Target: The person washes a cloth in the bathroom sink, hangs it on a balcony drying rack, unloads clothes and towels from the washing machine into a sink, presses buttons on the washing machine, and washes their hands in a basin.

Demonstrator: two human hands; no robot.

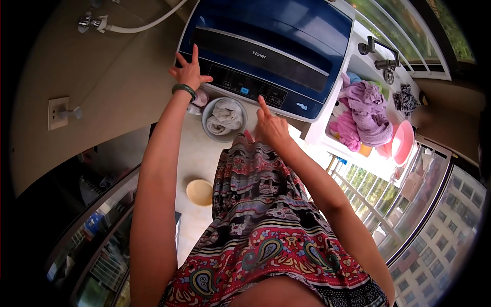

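Note:
A blue top-loading washing machine (276,23) stands in front of me with its lid down. My left hand (189,74) rests spread on its front left corner, fingers apart and holding nothing; a dark green bangle (184,91) circles that wrist. Along the machine's front edge runs a black control panel (230,82) with a lit blue display (245,90). My right hand (272,128) points its index finger at the panel's lower right buttons, the other fingers partly curled. Nothing is in it. Whether the fingertip presses a button I cannot tell.
A grey bucket (210,130) holding pale cloth stands on the floor below the machine, near a cream basin (200,192). At right, a white sink (319,135) holds purple and pink laundry (365,110) beside a pink basin (404,142). A white hose (148,26) runs from a wall tap.

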